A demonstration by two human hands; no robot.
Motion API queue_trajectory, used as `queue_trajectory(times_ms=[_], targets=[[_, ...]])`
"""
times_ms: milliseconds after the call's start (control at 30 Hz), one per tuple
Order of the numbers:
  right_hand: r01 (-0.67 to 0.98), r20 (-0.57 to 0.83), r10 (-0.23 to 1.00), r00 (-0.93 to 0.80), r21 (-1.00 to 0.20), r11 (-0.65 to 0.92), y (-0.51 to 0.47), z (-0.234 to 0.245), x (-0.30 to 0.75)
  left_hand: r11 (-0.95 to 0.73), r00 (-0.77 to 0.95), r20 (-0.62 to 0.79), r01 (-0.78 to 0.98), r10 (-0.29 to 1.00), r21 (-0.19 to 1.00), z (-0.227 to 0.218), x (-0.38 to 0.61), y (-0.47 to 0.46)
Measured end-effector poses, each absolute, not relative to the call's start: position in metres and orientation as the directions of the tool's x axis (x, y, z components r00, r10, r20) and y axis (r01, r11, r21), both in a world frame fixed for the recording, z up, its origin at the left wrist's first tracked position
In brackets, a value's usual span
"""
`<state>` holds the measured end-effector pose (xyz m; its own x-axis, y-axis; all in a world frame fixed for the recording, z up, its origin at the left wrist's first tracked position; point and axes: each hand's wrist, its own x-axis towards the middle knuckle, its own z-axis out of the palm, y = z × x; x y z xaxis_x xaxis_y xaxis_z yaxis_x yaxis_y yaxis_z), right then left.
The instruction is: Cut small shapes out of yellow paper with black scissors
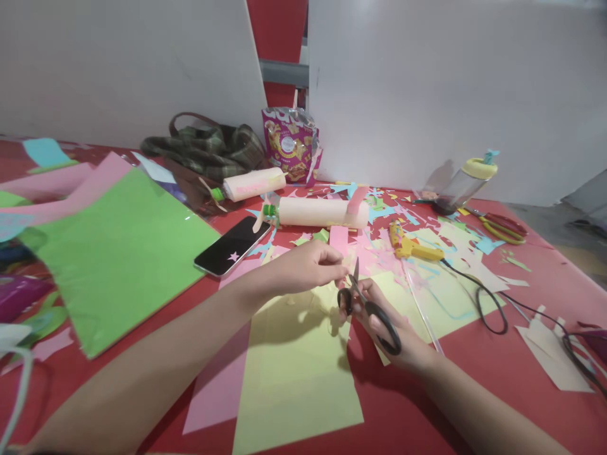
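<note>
A: What is lying nearest?

B: A yellow sheet point(294, 373) is lying over a pink sheet point(218, 392) on the red tabletop point(474, 379), beneath both forearms.

A: What are the hands doing?

B: The right hand point(408, 344) is gripping black scissors point(374, 313), fingers threaded through the handles, blades pointing up. The left hand point(306, 265) is pinching a pink paper strip point(339, 242) in closed fingers, just beside the blade tips.

A: And farther back?

B: A phone point(232, 245) is lying beside a green sheet point(118, 253). A yellow glue gun point(410, 248) is resting among paper scraps point(455, 237). A paper-wrapped bottle point(322, 212) is lying behind the strip, and a snack bag point(290, 142) is leaning near the white wall point(427, 95).
</note>
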<state>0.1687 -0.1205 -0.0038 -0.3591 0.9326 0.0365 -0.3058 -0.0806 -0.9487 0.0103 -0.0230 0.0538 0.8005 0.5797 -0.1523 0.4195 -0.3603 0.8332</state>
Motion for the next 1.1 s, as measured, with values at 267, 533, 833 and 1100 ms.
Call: queue_trajectory(times_ms=[267, 533, 833, 1100], targets=[[-0.279, 0.053, 0.935, -0.351, -0.959, -0.051, -0.1208, -0.0024, 0.1691, -0.375, 0.807, -0.145, 0.414, 0.573, 0.829, 0.0541, 0.0092, -0.0234], [-0.283, 0.051, 0.927, -0.372, -0.957, -0.061, -0.1205, -0.0026, 0.1685, -0.374, 0.814, -0.145, 0.406, 0.562, 0.834, 0.0533, 0.0094, -0.0225], [-0.29, 0.051, 0.935, -0.35, -0.955, -0.057, -0.1216, -0.0031, 0.1687, -0.376, 0.813, -0.143, 0.406, 0.564, 0.833, 0.0546, 0.0088, -0.0241], [-0.305, 0.056, 0.934, -0.352, -0.95, -0.058, -0.1208, -0.0027, 0.1677, -0.361, 0.823, -0.151, 0.394, 0.547, 0.845, 0.055, 0.008, -0.0219]])
